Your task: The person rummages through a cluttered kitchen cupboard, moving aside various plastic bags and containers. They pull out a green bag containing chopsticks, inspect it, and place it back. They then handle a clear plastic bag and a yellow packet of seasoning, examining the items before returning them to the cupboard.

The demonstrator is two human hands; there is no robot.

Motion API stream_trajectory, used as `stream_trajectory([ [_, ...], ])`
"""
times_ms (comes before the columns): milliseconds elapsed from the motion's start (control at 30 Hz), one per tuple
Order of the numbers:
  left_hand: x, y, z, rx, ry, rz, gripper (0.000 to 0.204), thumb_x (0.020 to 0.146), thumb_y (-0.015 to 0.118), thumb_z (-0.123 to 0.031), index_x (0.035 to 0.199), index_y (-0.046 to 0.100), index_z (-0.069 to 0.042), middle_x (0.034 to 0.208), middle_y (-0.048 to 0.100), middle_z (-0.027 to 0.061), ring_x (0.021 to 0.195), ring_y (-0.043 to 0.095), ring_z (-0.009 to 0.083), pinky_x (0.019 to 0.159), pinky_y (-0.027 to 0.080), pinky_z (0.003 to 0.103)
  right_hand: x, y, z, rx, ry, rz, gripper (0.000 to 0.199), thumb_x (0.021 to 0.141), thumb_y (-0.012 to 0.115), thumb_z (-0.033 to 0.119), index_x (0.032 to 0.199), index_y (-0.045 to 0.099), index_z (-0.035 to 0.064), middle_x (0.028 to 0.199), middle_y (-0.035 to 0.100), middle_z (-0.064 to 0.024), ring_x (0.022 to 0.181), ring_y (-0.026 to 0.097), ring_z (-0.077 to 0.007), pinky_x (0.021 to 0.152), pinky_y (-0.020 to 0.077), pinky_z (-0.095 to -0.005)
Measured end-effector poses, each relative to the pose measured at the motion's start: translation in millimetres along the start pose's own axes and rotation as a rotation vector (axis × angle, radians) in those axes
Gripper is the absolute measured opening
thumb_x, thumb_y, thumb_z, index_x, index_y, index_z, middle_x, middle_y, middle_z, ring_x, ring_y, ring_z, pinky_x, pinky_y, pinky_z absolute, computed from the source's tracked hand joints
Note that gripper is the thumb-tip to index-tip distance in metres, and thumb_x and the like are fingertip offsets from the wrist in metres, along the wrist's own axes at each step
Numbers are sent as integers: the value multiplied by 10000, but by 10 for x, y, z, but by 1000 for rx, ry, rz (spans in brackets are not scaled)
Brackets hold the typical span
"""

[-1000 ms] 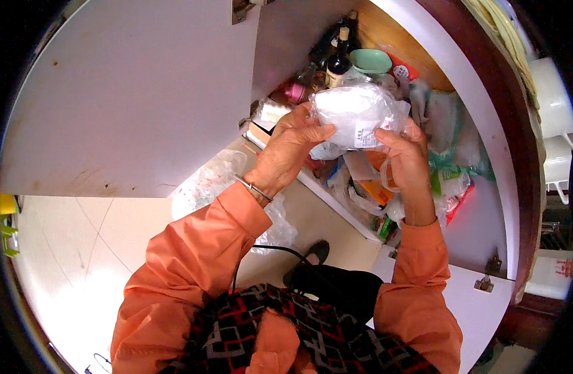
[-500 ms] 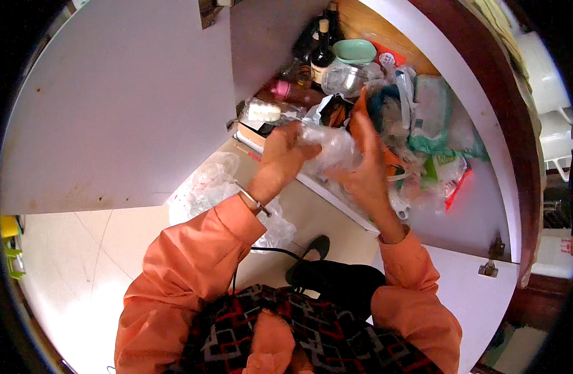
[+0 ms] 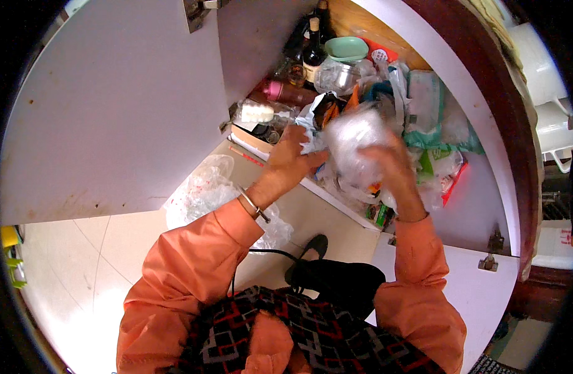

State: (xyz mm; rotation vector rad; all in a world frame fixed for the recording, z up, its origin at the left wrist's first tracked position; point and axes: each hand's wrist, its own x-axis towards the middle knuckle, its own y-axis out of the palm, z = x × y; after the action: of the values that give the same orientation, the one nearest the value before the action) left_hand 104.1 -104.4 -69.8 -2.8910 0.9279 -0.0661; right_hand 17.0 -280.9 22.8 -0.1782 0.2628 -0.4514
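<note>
Both my hands on a crumpled clear plastic bag in front of the open cupboard.

Left of me the white cupboard door [image 3: 111, 112] stands open; my left hand [image 3: 286, 165] presses its fingers against the clear plastic bag [image 3: 352, 140], and my right hand [image 3: 395, 168] curls around its other side, holding it above the cluttered shelf [image 3: 336, 199], with a mint-green bowl [image 3: 347, 48] further back.

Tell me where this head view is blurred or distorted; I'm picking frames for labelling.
Head view: the clear plastic bag and right hand are motion-smeared; the left hand is sharper; the white cabinet door bows toward the rim; black fisheye vignette fills the corners.
</note>
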Motion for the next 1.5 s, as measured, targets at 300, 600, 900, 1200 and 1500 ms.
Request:
stream_trajectory([
  [300, -31, -77, -197, -77, -63, 87, 529, 673, 663, -231, 1057, 449, 63, 1039, 509, 243, 953, 522, 346, 802, 420, 380, 1074, -277, -469, -916, -835, -677, 406, 760, 614, 151, 1069, 435, -44, 877, 585, -208, 780, 570, -410, 725, 451, -405],
  [600, 0, -193, -270, 79, -39, 31, 502, 654, 684, -189, 1039, 477, 57, 1075, 485, 238, 1040, 458, 364, 885, 378, 382, 1084, 74, -380, -1510, -250, -360, 390, 797, 501, 178, 1093, 393, -52, 733, 620, -190, 643, 620, -343, 555, 487, -438],
  [900, 15, -199, -282, 128, 62, 13, 399, 650, 685, -187, 947, 553, 46, 1047, 494, 210, 1025, 465, 345, 890, 383, 369, 1278, -70, -77, -1744, -187, -16, 176, 684, 631, 166, 816, 660, 52, 885, 621, -184, 837, 607, -304, 695, 479, -396],
  [1200, 13, -157, -260, 191, 38, 26, 390, 637, 690, -181, 942, 571, 32, 1037, 498, 191, 1010, 473, 336, 890, 385, 367, 1001, -12, -209, -1395, -369, -157, 218, 649, 583, 7, 860, 546, -31, 841, 590, -235, 795, 578, -386, 680, 454, -444],
  [1500, 20, -156, -284, 261, 120, 21, 350, 643, 708, -175, 892, 569, 26, 1004, 504, 177, 906, 507, 288, 804, 420, 356, 939, -145, -520, -1229, -436, -179, 368, 641, 555, -47, 1000, 479, -12, 813, 573, -246, 807, 551, -434, 679, 444, -451],
])
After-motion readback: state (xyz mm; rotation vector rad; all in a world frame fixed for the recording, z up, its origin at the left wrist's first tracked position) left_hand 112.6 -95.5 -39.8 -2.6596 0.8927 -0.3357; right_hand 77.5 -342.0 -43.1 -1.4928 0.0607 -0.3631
